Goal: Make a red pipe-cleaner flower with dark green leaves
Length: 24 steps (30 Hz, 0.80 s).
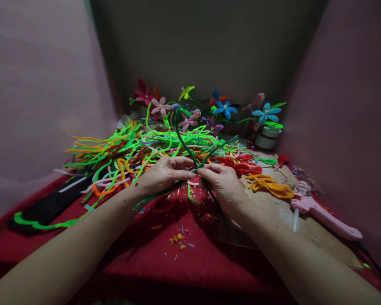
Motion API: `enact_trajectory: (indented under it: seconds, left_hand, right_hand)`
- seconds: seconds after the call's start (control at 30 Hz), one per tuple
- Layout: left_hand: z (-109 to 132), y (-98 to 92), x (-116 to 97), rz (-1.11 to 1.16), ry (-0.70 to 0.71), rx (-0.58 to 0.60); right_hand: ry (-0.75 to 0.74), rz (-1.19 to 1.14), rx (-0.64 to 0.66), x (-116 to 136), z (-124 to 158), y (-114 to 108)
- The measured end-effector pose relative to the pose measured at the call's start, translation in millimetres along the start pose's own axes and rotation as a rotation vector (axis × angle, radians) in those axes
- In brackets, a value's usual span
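Note:
Dark green pipe cleaners [186, 146] cross at one point in front of me, their ends spreading up and down. My left hand [167, 173] pinches them at the crossing from the left, thumb and forefinger closed. From the right, my right hand [221, 180] pinches the same crossing, fingertips nearly touching the left ones. One strand stands upright, another slants up to the right, and others trail below both hands. Just behind the hands lies a heap of bright green pipe cleaners [184, 137] mixed with other colours.
Pipe-cleaner flowers [226, 109] stand along the back near a small jar [268, 137]. A pink glue gun [327, 216] lies on cardboard [320, 241] at right, beside yellow looped pieces [269, 185] and red ones [241, 164]. A black strip [51, 207] lies left. Scraps dot the red cloth [152, 258].

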<state>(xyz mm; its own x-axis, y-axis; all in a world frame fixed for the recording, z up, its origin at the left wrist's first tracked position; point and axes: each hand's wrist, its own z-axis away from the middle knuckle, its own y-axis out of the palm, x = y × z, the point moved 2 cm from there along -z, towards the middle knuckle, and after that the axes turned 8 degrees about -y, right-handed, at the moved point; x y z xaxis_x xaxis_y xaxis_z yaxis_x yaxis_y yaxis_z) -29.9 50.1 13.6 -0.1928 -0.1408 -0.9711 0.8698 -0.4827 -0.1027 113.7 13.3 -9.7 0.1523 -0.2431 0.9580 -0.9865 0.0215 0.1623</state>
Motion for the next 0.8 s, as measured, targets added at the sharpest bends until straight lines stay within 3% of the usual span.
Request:
enact_trajectory:
  seconds: [0.3, 0.4, 0.5, 0.63, 0.8]
  left_hand:
    - [-0.6, 4.4, 3.9, -0.028, 0.082, 0.009]
    - [2.9, 7.7, 0.1, -0.116, 0.178, -0.056]
    - [7.6, 9.2, -0.7, -0.401, 0.376, -0.227]
    - [7.8, 9.8, 9.4, -0.977, 0.665, -0.374]
    - [4.6, 10.2, 18.8, -1.494, 0.807, -0.519]
  right_hand:
    - [0.053, -0.027, 0.011, -0.7, 0.4, -0.2]
    - [0.096, -0.04, 0.015, -0.8, 1.5, -0.2]
    - [0.182, -0.084, 0.034, -3.8, 2.4, -0.3]
    - [0.333, -0.226, 0.063, -8.8, 1.6, 0.6]
    - [0.431, -0.394, 0.133, -7.9, 0.5, 4.8]
